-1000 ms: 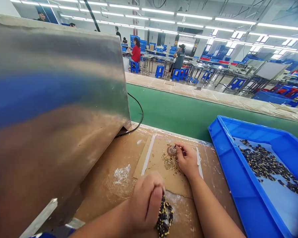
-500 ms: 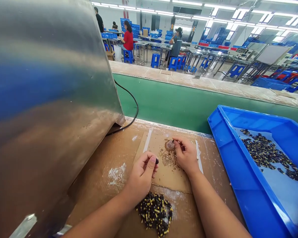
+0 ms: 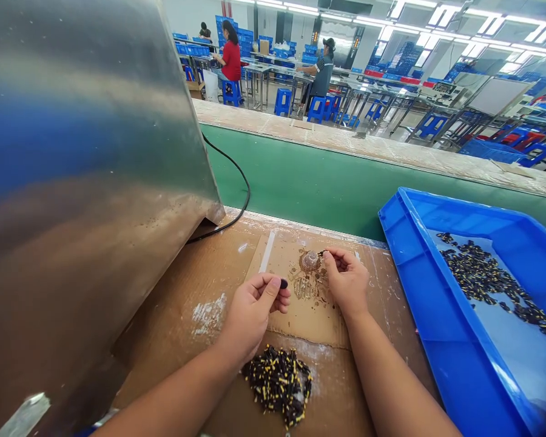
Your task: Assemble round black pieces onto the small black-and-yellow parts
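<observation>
My left hand [image 3: 253, 309] pinches a small black part [image 3: 284, 283] between thumb and forefinger above a cardboard sheet [image 3: 291, 315]. My right hand [image 3: 348, 280] is closed on another small dark part [image 3: 321, 254], its tip touching a small round glue-like dome [image 3: 310, 261] on the cardboard. A pile of small black and yellow parts [image 3: 279, 383] lies on the bench near my left wrist.
A large stainless steel machine housing [image 3: 86, 182] fills the left side, with a black cable [image 3: 236, 194] running behind it. A blue tray [image 3: 418, 285] holding several black parts stands at right. A green conveyor belt [image 3: 327, 182] runs behind the bench. People sit at far tables.
My left hand lifted off the pile of parts with one black piece pinched and moved up toward the right hand. The right hand stayed at the dome.
</observation>
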Motion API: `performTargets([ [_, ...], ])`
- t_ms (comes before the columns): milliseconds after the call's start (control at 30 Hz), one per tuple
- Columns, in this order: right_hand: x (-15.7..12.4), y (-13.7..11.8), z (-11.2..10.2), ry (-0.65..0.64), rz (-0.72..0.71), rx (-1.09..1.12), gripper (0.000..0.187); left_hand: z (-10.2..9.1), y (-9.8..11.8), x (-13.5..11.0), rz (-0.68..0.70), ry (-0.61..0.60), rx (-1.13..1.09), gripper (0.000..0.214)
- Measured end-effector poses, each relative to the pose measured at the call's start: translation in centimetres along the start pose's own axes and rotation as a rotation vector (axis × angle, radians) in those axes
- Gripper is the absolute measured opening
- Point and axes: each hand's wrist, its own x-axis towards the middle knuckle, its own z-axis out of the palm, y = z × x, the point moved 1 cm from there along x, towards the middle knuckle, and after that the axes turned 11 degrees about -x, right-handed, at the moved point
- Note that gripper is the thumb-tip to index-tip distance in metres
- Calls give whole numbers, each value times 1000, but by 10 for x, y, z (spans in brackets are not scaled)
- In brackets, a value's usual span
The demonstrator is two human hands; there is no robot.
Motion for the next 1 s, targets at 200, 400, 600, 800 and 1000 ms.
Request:
performTargets([
  [200, -1, 2, 0, 8, -3, -79, 29, -2, 2, 2, -97, 16, -175, 35],
  [400, -1, 2, -2, 4, 10, -64, 29, -4, 3, 3, -110, 11, -218, 31],
  [600, -1, 2, -2, -8, 17, -88, 28, -4, 4, 3, -119, 24, -243, 33],
  [800, -3, -10, -12, 78, 25, -92, 27, -3, 5, 3, -156, 37, -343, 34],
  [1000, -33, -60, -32, -62, 66, 174, 20, 0, 6, 1, -81, 2, -246, 43],
])
